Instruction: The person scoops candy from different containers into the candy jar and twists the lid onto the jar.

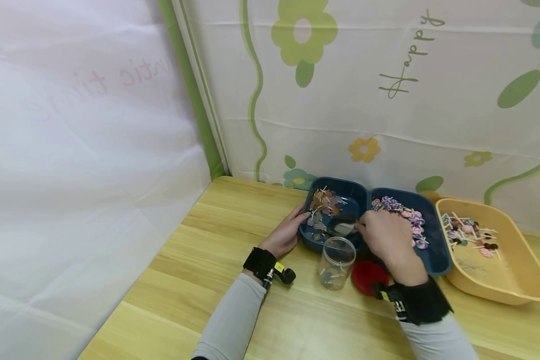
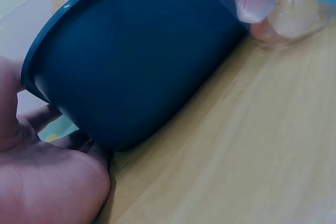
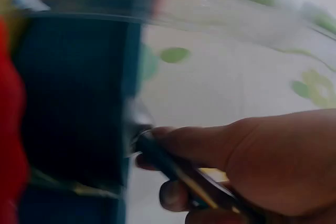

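My left hand (image 1: 284, 234) grips the left side of a dark blue two-part tray (image 2: 131, 61), its thumb at the rim and fingers against the outer wall. In my right hand (image 1: 389, 242) is a small metal scoop (image 1: 343, 228), pinched by its dark handle (image 3: 181, 174). The scoop's head is low in the tray's left compartment, beside a heap of brown and grey lollipop charms (image 1: 326, 201). Just in front of that compartment stands an uncapped clear jar (image 1: 337, 262) with some pieces at its bottom. The right wrist view is blurred.
Pink and purple swirl lollipop charms (image 1: 417, 220) lie in the right compartment. To its right, a yellow tray (image 1: 524, 275) holds mixed lollipop charms. A red lid (image 1: 368, 278) lies beside the jar, partly under the right wrist. A printed curtain (image 1: 324, 115) hangs behind the wooden table (image 1: 193, 270).
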`<state>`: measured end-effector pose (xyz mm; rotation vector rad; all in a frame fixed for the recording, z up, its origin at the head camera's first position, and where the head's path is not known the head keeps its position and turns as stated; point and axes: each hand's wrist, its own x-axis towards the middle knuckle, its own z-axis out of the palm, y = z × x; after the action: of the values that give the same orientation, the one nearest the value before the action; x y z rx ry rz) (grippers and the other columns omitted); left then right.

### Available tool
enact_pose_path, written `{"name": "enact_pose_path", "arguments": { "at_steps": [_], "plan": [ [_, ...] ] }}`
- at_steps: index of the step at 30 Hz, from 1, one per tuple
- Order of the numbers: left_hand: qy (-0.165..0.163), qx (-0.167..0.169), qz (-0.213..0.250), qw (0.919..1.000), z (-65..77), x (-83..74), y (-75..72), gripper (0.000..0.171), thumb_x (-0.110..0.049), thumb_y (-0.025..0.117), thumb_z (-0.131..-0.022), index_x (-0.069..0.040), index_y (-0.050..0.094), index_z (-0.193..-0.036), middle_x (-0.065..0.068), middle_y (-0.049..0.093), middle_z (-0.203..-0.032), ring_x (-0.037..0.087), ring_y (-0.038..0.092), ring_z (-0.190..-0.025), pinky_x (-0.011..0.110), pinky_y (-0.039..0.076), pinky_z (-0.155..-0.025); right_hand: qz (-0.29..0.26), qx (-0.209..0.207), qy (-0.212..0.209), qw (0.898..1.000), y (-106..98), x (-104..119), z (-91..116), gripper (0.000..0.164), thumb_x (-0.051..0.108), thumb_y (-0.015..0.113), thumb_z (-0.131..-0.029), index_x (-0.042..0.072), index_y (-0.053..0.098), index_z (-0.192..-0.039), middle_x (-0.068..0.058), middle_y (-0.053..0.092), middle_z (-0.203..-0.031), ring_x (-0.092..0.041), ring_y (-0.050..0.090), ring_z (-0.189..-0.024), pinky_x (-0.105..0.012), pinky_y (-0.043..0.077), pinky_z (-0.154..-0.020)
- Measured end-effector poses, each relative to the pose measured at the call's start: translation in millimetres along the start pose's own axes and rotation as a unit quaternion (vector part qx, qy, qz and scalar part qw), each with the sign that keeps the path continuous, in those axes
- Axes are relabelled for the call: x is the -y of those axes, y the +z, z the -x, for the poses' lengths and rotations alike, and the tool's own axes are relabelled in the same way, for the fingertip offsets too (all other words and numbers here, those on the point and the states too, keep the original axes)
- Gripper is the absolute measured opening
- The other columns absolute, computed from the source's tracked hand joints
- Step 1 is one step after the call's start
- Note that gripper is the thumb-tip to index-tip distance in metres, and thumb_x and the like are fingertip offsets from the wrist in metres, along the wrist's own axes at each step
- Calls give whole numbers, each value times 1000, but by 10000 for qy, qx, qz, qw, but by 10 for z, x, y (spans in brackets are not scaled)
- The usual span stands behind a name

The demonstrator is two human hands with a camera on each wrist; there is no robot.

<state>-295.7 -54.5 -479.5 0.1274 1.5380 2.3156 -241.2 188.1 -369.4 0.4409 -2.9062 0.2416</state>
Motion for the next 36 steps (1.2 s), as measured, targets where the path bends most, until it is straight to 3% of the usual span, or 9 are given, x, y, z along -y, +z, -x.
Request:
{"name": "enact_pose_path", "arguments": {
  "at_steps": [3,9,13,18,24,30,36],
  "plan": [
    [10,-11,8,10000,9,-5,7,58,-23,50,-110,-24,28,-163,7,24,-168,23,31,-150,41,26,-122,-327,75,-86,9994,156,41,-55,18,24,70,-98,17,82,-87,-2,60,-63,-20,52,-54,-35,34,-43],
    [-3,-19,55,10000,35,3,-8,56,-22,48,-111,-24,28,-163,7,21,-169,21,28,-151,39,23,-123,-971,218,-591,9933,332,-28,-150,16,23,70,-98,15,84,-99,-5,75,-83,-17,61,-64,-34,42,-52],
    [60,17,138,9999,40,0,-19,54,-21,46,-111,-24,31,-162,9,24,-168,20,35,-147,38,27,-121,-1352,262,-752,9876,360,-128,-187,17,24,70,-98,13,84,-101,-7,78,-96,-20,68,-78,-37,50,-61],
    [76,80,52,9999,19,-7,-10,54,-23,47,-111,-24,30,-162,6,19,-169,19,27,-150,38,24,-122,-1801,472,-880,9786,317,-237,-195,20,25,69,-100,12,83,-105,-7,78,-100,-20,69,-86,-38,53,-69],
    [27,104,11,9999,-4,2,8,58,-25,50,-110,-24,27,-163,7,23,-168,21,25,-153,39,23,-123,-2296,486,-823,9686,249,-360,-168,25,26,64,-103,9,80,-113,-9,76,-107,-19,65,-87,-38,50,-73],
    [17,77,158,9998,16,-8,12,59,-24,50,-110,-22,26,-164,9,28,-166,23,33,-150,39,27,-122,-2259,283,-687,9713,272,-388,-173,25,27,64,-103,10,80,-111,-8,75,-107,-23,65,-93,-41,52,-78],
    [23,145,137,9998,22,-20,10,58,-25,49,-110,-23,26,-164,7,29,-166,22,33,-150,38,27,-122,-2316,199,-384,9719,347,-328,-194,30,30,59,-106,9,77,-117,-12,74,-110,-20,61,-82,-35,46,-69]
  ]
}}
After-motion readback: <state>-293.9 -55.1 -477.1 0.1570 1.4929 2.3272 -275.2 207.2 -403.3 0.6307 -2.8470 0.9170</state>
